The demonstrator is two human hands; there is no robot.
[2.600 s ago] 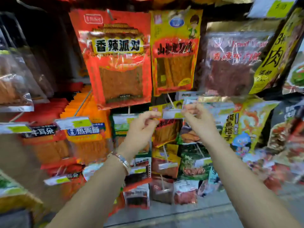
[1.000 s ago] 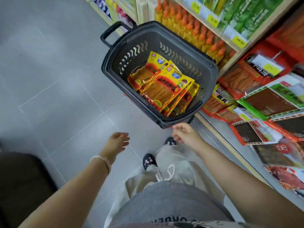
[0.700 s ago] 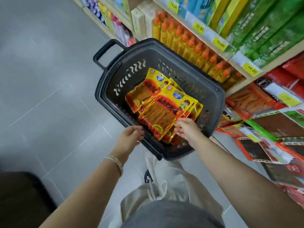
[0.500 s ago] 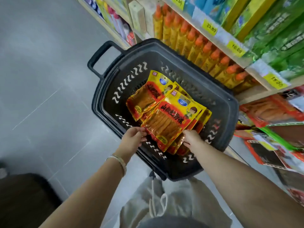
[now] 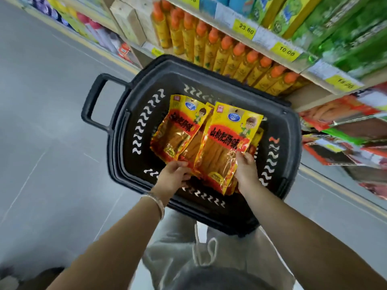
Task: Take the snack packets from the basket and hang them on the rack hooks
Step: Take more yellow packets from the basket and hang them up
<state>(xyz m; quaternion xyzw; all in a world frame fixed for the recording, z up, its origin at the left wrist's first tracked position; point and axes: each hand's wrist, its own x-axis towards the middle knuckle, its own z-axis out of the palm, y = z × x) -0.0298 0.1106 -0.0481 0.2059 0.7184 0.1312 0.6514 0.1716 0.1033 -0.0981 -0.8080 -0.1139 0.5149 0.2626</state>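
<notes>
A black plastic basket [image 5: 125, 130] stands on the grey floor below me, holding several yellow-and-red snack packets. My right hand [image 5: 245, 170] grips the right edge of the top snack packet [image 5: 226, 143], which lies on the pile. My left hand [image 5: 173, 176] holds the lower left corner of the same packet, fingers curled at its edge. A second packet [image 5: 178, 130] lies to its left, partly under it. More packets are hidden beneath. The rack hooks are out of view.
Shelves run along the right: yellow bottles with orange caps [image 5: 219, 49], green packs above with price tags [image 5: 287, 52], and hanging red snack packs [image 5: 345, 130] at far right. The basket handle [image 5: 94, 101] points left. Grey floor tiles lie to the left.
I turned from the hanging rack down to the basket. Both hands reached in and took hold of the top packet's lower edge; the view moved closer.
</notes>
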